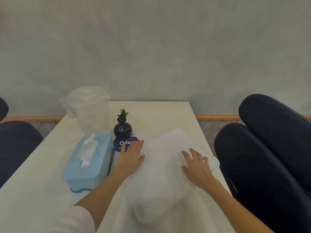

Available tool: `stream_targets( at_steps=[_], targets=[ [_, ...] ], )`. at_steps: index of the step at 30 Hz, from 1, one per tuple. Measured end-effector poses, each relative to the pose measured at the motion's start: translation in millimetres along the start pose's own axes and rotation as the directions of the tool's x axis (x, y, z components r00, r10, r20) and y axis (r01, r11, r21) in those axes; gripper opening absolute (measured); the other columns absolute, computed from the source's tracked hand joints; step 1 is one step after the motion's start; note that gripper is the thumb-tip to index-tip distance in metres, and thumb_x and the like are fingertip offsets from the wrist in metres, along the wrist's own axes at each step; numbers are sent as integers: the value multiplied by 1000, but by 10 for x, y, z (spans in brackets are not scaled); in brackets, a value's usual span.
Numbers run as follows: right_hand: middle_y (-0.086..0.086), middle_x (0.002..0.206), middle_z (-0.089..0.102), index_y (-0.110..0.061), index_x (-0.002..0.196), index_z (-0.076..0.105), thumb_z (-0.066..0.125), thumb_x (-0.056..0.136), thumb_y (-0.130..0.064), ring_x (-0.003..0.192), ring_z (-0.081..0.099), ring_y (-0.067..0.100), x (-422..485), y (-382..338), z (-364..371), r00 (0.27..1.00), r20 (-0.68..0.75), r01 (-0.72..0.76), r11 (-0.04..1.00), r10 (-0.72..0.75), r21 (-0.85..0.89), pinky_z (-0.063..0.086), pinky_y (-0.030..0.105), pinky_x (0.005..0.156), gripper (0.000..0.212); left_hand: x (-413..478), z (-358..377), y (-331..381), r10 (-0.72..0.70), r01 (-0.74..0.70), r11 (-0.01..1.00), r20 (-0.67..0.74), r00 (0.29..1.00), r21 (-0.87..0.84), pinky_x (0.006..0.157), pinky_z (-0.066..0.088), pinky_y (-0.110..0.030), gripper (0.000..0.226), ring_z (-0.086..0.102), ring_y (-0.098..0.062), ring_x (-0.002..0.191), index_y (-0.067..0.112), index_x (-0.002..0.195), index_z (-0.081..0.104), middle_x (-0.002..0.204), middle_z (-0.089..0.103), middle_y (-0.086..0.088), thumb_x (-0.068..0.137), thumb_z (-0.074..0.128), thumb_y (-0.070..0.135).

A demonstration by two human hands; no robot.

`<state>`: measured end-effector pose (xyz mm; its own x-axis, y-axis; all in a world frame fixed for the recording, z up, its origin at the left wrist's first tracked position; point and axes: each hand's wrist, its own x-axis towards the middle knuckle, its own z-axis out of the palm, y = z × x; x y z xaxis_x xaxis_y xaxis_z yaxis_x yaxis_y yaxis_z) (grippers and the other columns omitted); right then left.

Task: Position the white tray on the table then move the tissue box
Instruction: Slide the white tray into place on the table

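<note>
The white tray lies on the white table, angled, right of centre. My left hand rests flat at the tray's left edge with fingers spread, its fingertips reaching a purple round coaster. My right hand lies open on the tray's right part, fingers apart. The light blue tissue box, a white tissue sticking out of its top, stands just left of my left hand, not touched.
A clear plastic jug stands at the back left of the table. A small dark round vase with a green plant sits behind the coaster. Dark chairs flank the table on the right and the left. A grey wall is behind.
</note>
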<state>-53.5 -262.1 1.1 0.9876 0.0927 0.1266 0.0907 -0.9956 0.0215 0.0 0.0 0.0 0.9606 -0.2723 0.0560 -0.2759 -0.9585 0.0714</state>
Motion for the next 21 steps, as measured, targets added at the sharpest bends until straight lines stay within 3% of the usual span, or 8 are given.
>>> stream_targets(
  at_steps=[2, 4, 8, 11, 13, 15, 18, 21],
  targets=[
    [14, 147, 40, -23, 140, 41, 56, 88, -34, 129, 45, 36, -41, -1, -2, 991, 70, -120, 993, 118, 22, 35, 55, 100, 55, 28, 23, -43, -43, 43, 999, 48, 998, 2, 120, 12, -51, 63, 20, -18, 148, 17, 155, 8, 162, 17, -1, 101, 31, 40],
    [11, 151, 31, -23, 144, 31, 45, 93, -35, 132, 38, 33, -97, 37, 4, 973, 74, -219, 976, 218, -4, 30, 49, 105, 54, 30, 70, -88, -75, 74, 997, 81, 994, 8, 118, 16, -51, 64, 24, -20, 146, 15, 155, 7, 161, 21, -3, 101, 32, 39],
    [13, 129, 47, -17, 137, 38, 47, 91, -31, 109, 49, 27, -133, 49, -38, 920, 61, -390, 919, 386, 62, 44, 36, 92, 49, 40, 127, -77, -108, 109, 994, 70, 992, -11, 114, 27, -44, 60, 37, -22, 138, 11, 152, 18, 153, 37, -6, 100, 35, 36],
    [17, 130, 38, -12, 133, 32, 52, 90, -26, 105, 50, 32, -172, 56, -66, 826, 187, -563, 795, 532, 225, 47, 35, 80, 50, 65, 190, -87, -132, 133, 990, 31, 991, -40, 108, 37, -40, 54, 46, -24, 130, 10, 148, 30, 144, 47, -9, 99, 40, 32],
    [20, 133, 31, -9, 133, 28, 51, 92, -20, 95, 51, 32, -193, 49, -55, 777, 305, -628, 701, 550, 337, 46, 36, 76, 49, 79, 193, -88, -133, 134, 991, 29, 991, -30, 104, 40, -40, 51, 49, -26, 124, 11, 147, 33, 140, 50, -9, 100, 39, 29],
    [22, 136, 28, -6, 135, 26, 48, 94, -14, 89, 50, 31, -169, 54, -45, 775, 347, -632, 667, 528, 396, 47, 38, 77, 47, 98, 170, -100, -126, 126, 992, 35, 991, -6, 101, 41, -40, 49, 50, -27, 121, 14, 148, 32, 138, 49, -10, 101, 38, 25],
    [24, 139, 24, -4, 137, 25, 45, 93, -4, 105, 49, 37, -80, 91, -45, 781, 358, -625, 644, 512, 441, 45, 42, 90, 48, 110, 146, -140, -152, 152, 988, 50, 987, 6, 98, 44, -44, 48, 49, -29, 120, 17, 148, 32, 135, 49, -12, 101, 39, 21],
    [24, 137, 26, -3, 137, 28, 45, 89, 4, 104, 45, 34, -5, 134, -58, 796, 321, -602, 617, 513, 507, 45, 43, 94, 51, 78, 143, -144, -206, 204, 978, 53, 977, 47, 96, 45, -46, 50, 48, -30, 121, 19, 149, 32, 133, 48, -14, 100, 40, 14]
  ],
)
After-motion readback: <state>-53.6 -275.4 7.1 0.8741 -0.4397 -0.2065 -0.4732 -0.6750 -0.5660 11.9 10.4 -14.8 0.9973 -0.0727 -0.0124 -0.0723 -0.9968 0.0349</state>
